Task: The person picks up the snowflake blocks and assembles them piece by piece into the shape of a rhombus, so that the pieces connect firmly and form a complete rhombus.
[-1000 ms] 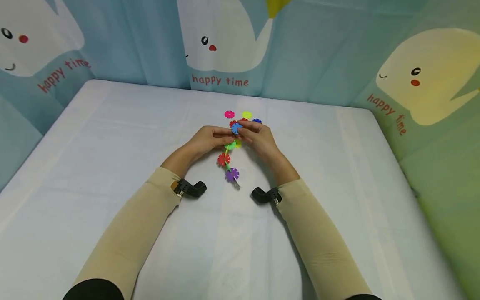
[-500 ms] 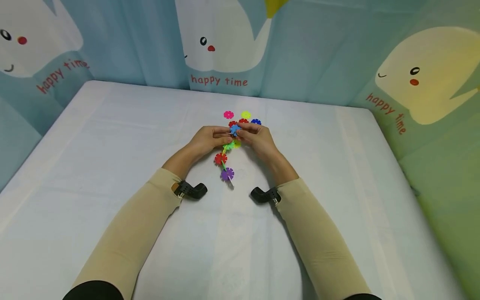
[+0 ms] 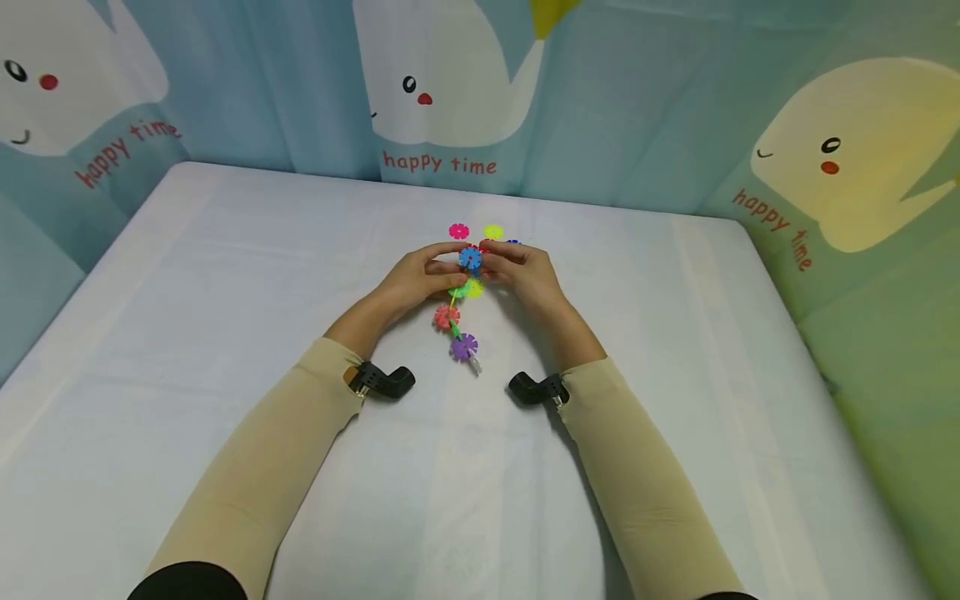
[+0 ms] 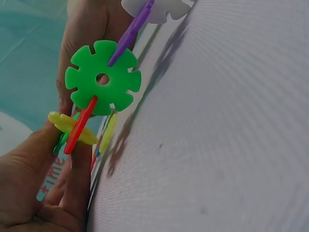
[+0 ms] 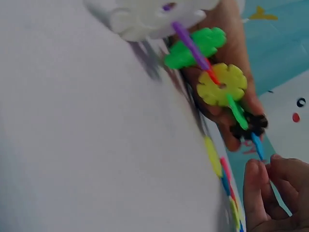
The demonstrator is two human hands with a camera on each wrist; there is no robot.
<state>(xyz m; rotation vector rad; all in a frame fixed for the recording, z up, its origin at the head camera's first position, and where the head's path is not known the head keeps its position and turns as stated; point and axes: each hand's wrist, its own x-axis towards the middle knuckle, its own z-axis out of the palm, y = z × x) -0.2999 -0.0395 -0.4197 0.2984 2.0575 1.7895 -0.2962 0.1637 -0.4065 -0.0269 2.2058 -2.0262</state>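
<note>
A chain of slotted plastic snowflake discs hangs between my hands and toward me. In the head view its blue disc (image 3: 470, 258) faces up between the fingertips. My right hand (image 3: 531, 273) pinches the blue disc's edge, seen close in the right wrist view. My left hand (image 3: 414, 277) holds the chain by the part around the black disc (image 5: 260, 122) and green disc. Farther along come a yellow disc (image 5: 234, 79), a red disc (image 3: 446, 317), a larger-looking green disc (image 4: 87, 77), a purple disc (image 3: 463, 347) and a white disc (image 5: 140, 21) at the end.
Loose discs lie on the white table (image 3: 315, 500) just beyond my hands: a pink disc (image 3: 459, 231), a yellow-green disc (image 3: 492, 232) and several others partly hidden by my fingers. A curtain (image 3: 637, 108) with printed whales surrounds the table's far and side edges.
The blue disc has turned to show its full face. My left fingers have spread upward beside it, and my right hand has shifted slightly right. The chain's lower end swung left, then back right.
</note>
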